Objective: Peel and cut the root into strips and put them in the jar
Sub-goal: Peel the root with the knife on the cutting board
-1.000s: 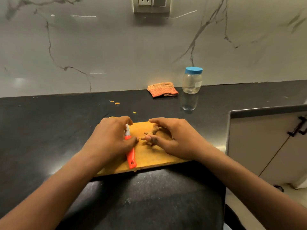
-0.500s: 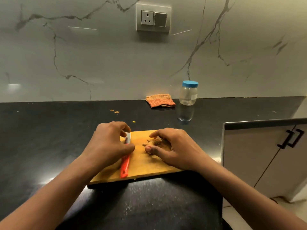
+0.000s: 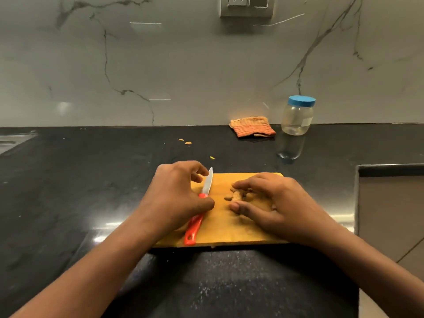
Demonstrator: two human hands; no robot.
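A knobbly brown root [image 3: 236, 196] lies on the yellow wooden cutting board [image 3: 229, 232]. My right hand [image 3: 275, 205] holds the root, forefinger and thumb curled round it, and hides most of it. A small knife [image 3: 193, 228] with a red handle and a steel blade lies on the board's left part, blade pointing away from me. My left hand [image 3: 176, 196] is over the knife, with the thumb across the handle by the blade and the fingers curled beside the blade. The clear jar [image 3: 297, 115] with a blue lid stands shut at the back right, by the wall.
A folded orange cloth [image 3: 252, 129] lies left of the jar. Small peel scraps [image 3: 188, 142] dot the black counter beyond the board. A cabinet door [image 3: 390, 203] stands past the counter's right edge. A sink rim [image 3: 11, 141] shows at far left.
My left fingers have lifted off the blade, which now shows. The knife's handle has swung a little to the left. My right hand stays on the root. The view has shifted.
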